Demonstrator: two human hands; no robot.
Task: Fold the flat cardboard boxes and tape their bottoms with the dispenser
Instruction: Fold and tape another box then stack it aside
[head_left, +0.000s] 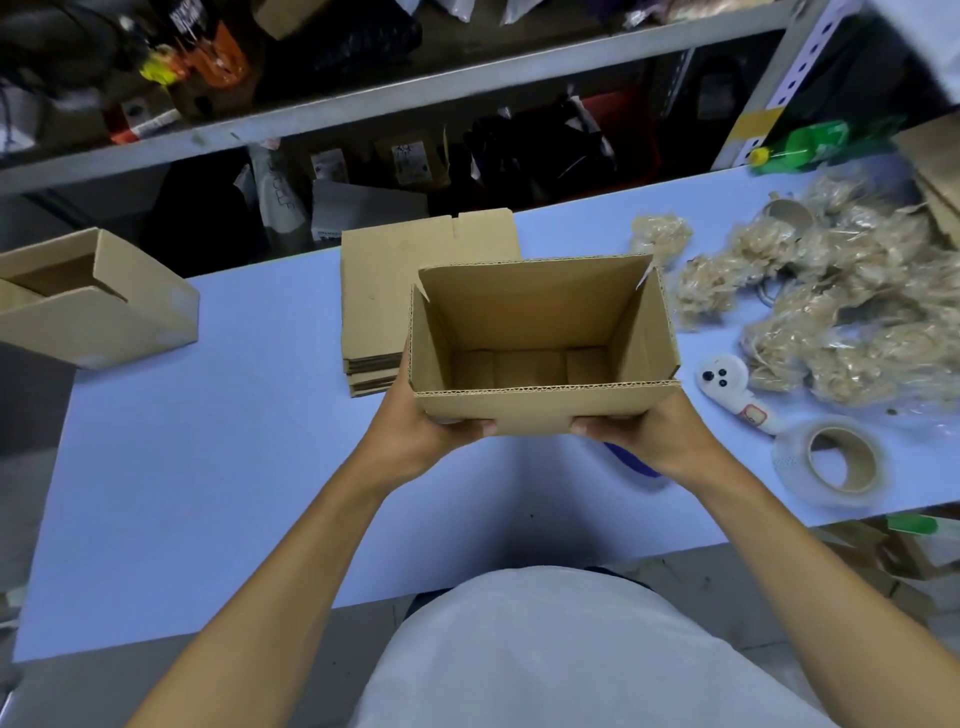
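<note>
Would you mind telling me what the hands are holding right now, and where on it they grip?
Both hands, left and right, hold the opened cardboard box by its near bottom corners, one at each.

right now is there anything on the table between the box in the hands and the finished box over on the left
Nothing visible. The open box, held by the left hand and right hand, has only bare table between it and the finished box. The stack of flat boxes lies behind it, off that path.
</note>
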